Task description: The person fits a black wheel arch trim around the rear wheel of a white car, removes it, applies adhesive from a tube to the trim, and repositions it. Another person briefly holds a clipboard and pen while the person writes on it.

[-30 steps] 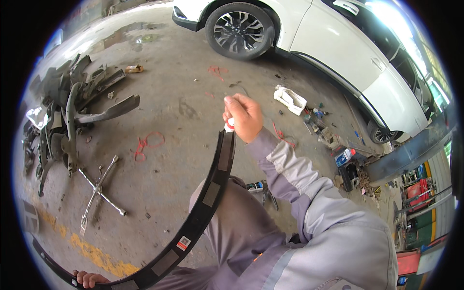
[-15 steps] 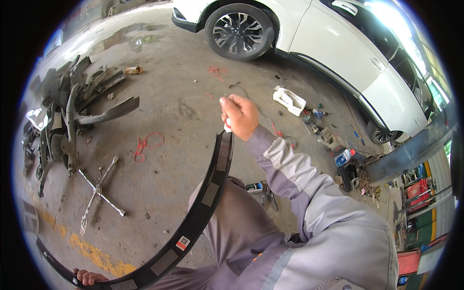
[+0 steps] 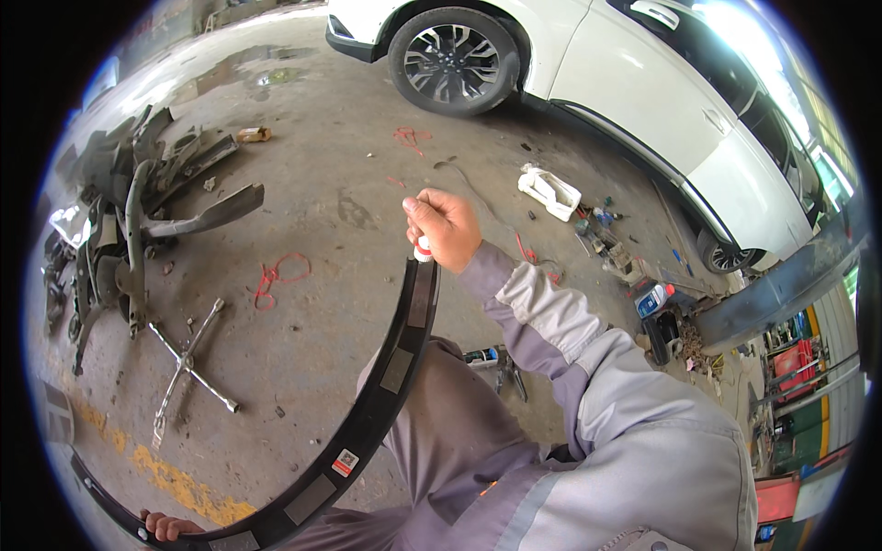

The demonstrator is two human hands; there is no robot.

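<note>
A long, curved black trim strip [image 3: 365,420] with grey pads and a small red-and-white label spans from lower left up to the middle. My left hand [image 3: 169,525] grips its lower end, fingers wrapped over the edge. In my right hand [image 3: 445,228], closed in a fist, is a small white-and-red object [image 3: 424,250]; most of it is hidden in the fist. Its white end points down at the strip's upper end, touching or just above it; which, I cannot tell. My bent knee [image 3: 455,413] is beneath the strip.
A cross-shaped lug wrench [image 3: 187,362] lies left, near a heap of dark car parts [image 3: 124,207]. Red string [image 3: 276,275] is on the floor. Ahead stands a white car [image 3: 625,73]. Tools and a white jug [image 3: 549,191] lie right, near a blue-grey post [image 3: 781,285].
My right hand has moved slightly left and down with the white-and-red object. The strip's upper end has shifted slightly left; my left hand has barely moved.
</note>
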